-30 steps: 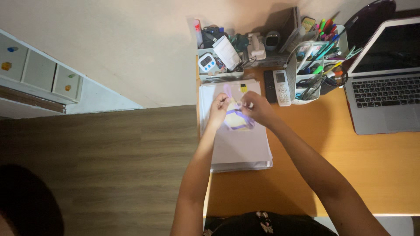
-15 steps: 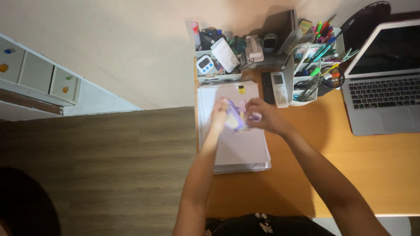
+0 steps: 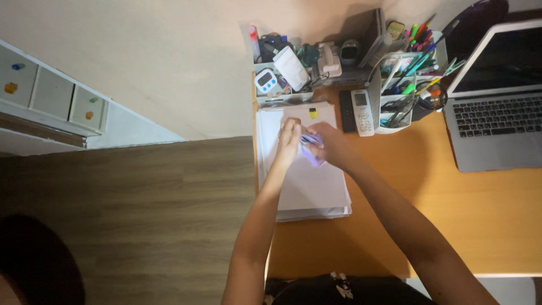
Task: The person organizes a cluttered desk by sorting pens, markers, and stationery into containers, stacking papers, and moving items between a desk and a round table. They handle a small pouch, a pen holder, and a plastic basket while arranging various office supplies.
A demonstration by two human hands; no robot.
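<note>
Both hands, left hand and right hand, pinched on a small purple paper over a paper stack.

Purple paper mostly hidden between both hands' fingers.

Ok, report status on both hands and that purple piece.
Left hand and right hand both pinching the small purple paper. Held over the white paper stack. Nothing blocking; remote sits apart.

A dark laptop screen stands at two o'clock. A small white timer's grey display sits at twelve, and a white remote's little screen lies just right of it
</note>
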